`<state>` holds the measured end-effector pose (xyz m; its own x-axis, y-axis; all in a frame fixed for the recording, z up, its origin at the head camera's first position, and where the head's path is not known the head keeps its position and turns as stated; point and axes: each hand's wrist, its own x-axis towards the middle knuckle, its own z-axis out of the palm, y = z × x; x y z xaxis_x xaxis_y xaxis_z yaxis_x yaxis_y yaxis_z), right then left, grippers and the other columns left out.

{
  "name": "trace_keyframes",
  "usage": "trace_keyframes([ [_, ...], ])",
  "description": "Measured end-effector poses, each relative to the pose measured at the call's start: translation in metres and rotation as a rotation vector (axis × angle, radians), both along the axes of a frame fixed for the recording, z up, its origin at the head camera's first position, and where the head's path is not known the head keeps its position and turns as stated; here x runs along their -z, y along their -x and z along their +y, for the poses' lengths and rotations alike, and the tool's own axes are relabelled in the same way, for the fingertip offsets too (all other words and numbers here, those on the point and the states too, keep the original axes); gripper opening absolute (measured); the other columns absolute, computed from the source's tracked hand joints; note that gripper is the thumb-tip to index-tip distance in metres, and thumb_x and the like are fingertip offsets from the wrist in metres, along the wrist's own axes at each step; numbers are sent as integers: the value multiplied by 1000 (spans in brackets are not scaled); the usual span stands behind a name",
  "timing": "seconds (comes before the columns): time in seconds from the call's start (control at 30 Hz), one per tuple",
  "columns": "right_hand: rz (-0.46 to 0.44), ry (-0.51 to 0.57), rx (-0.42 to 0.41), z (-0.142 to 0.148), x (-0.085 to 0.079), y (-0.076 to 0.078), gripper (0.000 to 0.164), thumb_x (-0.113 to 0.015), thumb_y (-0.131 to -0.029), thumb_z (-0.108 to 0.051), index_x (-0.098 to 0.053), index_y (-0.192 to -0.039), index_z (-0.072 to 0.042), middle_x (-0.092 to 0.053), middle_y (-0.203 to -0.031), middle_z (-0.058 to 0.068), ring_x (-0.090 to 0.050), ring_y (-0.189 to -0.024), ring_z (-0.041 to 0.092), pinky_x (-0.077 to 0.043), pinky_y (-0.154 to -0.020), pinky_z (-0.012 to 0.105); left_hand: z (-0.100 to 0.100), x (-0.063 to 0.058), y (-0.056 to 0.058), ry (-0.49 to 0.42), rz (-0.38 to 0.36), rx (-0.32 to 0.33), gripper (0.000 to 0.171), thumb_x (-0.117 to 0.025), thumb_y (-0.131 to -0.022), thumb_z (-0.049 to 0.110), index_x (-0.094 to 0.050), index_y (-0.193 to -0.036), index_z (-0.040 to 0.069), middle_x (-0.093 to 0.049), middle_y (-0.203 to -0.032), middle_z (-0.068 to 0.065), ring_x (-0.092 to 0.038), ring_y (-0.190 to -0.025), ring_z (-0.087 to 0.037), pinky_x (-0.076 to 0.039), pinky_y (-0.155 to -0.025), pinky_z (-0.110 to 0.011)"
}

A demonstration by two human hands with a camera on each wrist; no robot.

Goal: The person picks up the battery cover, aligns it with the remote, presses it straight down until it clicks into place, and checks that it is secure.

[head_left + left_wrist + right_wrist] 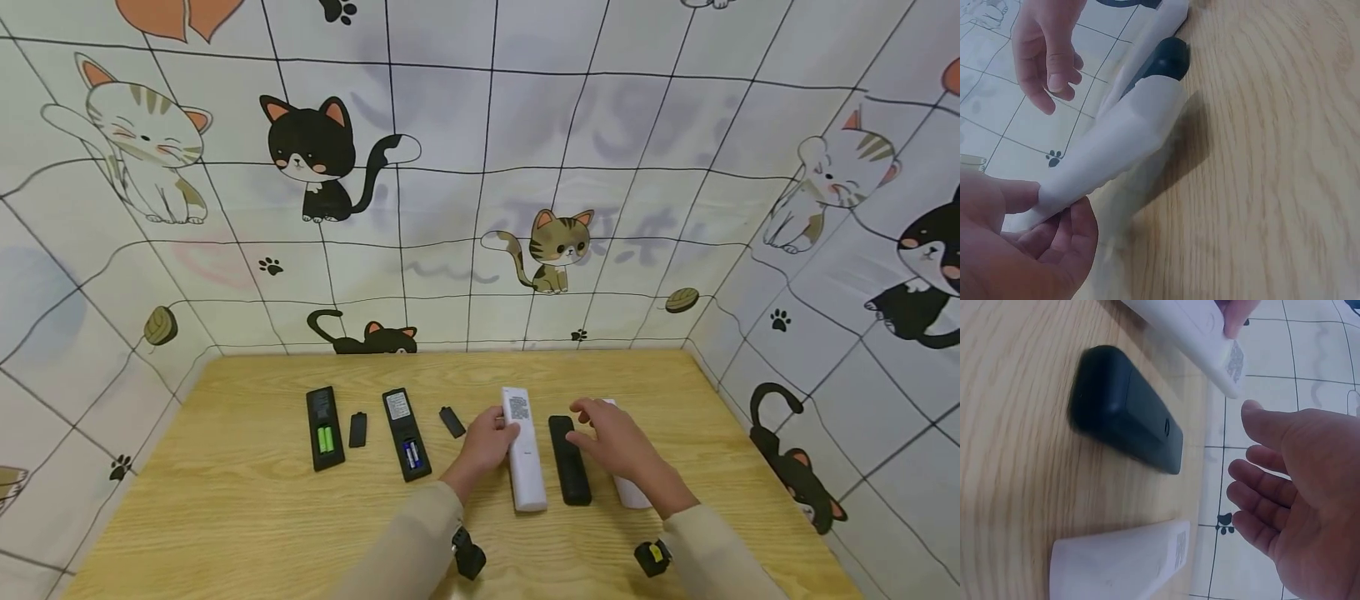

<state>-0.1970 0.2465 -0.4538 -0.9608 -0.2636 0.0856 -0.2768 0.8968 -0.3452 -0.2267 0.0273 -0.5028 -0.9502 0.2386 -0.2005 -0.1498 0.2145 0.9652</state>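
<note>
A white remote control (527, 467) with a printed label on its upturned back is gripped near its far end by my left hand (483, 446), thumb on top. In the left wrist view the remote (1116, 137) is tilted, and a shadow lies beneath it. My right hand (618, 442) hovers with loosely bent fingers, holding nothing, over the black remote (572, 471) and a second white remote (632, 493). In the right wrist view the black remote (1129, 412) lies with its back up, its battery cover on.
To the left lie two black remotes, one (326, 429) with green batteries, another (407, 435) with blue ones, both uncovered. Two loose battery covers, (358, 430) and a smaller cover (452, 422), lie beside them. A cat-print cloth (450, 200) hangs around the wooden table (247, 500).
</note>
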Motion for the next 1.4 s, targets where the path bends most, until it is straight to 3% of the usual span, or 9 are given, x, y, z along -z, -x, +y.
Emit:
trace_keyframes([
  [0.2, -5, -21, 18, 5, 2, -3, 43, -69, -91, -26, -58, -126, -3, -66, -109, 13, -63, -97, 28, -51, -81, 46, 9, 3, 2, 46, -17, -10, 46, -54, -100, 19, -47, -140, -2, -64, -123, -19, -68, -101, -25, -56, -79, -35],
  [0.43, -8, -31, 37, 9, 9, -2, 42, -69, -91, -27, -59, -124, -4, -67, -108, 10, -63, -96, 26, -51, -80, 45, 14, 6, 4, 64, -60, -17, 44, -55, -100, 20, -49, -138, -1, -66, -121, -16, -68, -98, -22, -57, -76, -32],
  [0.67, -10, -28, 31, 11, 16, -6, 43, -69, -91, -26, -58, -126, -4, -66, -110, 10, -64, -98, 25, -51, -80, 43, 14, 9, 3, 98, -55, -65, 40, -60, -97, 23, -58, -132, 5, -69, -107, -11, -70, -85, -19, -58, -64, -28],
  [0.9, -28, -17, 45, 12, 18, -7, 43, -69, -91, -26, -57, -127, -5, -66, -110, 9, -63, -97, 25, -51, -80, 43, 13, 11, -1, 205, 5, -125, 33, -65, -94, 26, -66, -123, 10, -66, -93, -5, -66, -71, -13, -55, -51, -26],
  [1.0, -43, -14, 54, 10, 18, -7, 43, -70, -91, -26, -58, -127, -6, -66, -110, 9, -63, -97, 24, -51, -81, 43, 12, 9, -2, 203, 11, -137, 30, -66, -93, 24, -67, -118, 9, -64, -90, -5, -65, -68, -13, -55, -50, -28],
  [1.4, -64, -18, 74, 7, 22, -6, 42, -70, -90, -27, -58, -125, -7, -65, -109, 8, -63, -96, 23, -52, -81, 43, 6, 3, -7, 224, -26, -160, 32, -67, -91, 18, -65, -120, 5, -65, -99, -6, -63, -69, -12, -55, -51, -27],
])
